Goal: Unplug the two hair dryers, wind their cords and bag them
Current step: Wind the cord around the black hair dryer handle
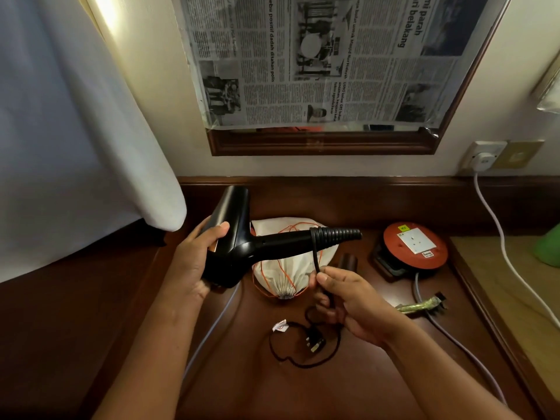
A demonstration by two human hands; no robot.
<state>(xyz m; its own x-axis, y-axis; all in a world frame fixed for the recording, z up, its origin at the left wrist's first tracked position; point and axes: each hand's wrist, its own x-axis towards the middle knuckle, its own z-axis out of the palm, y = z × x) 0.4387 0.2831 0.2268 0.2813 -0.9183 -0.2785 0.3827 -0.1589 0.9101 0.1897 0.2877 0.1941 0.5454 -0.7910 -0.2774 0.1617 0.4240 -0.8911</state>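
My left hand point(197, 259) grips the barrel of a black hair dryer point(239, 237), held above the desk with its handle pointing right. A few turns of its black cord point(316, 256) wrap the handle end. My right hand point(342, 295) pinches that cord just below the handle. The loose remainder of the cord and its plug point(315, 344) lie on the desk beneath my hands. A cream drawstring bag point(288, 277) with an orange string lies behind the dryer, drawn closed at its near end and bulging.
A red cable-reel socket point(415, 244) sits at the right, its grey lead point(454, 338) running toward me. A white plug point(483, 160) sits in the wall socket. A small dark cylinder point(348, 260) stands near the bag. A white curtain point(75, 131) hangs at left.
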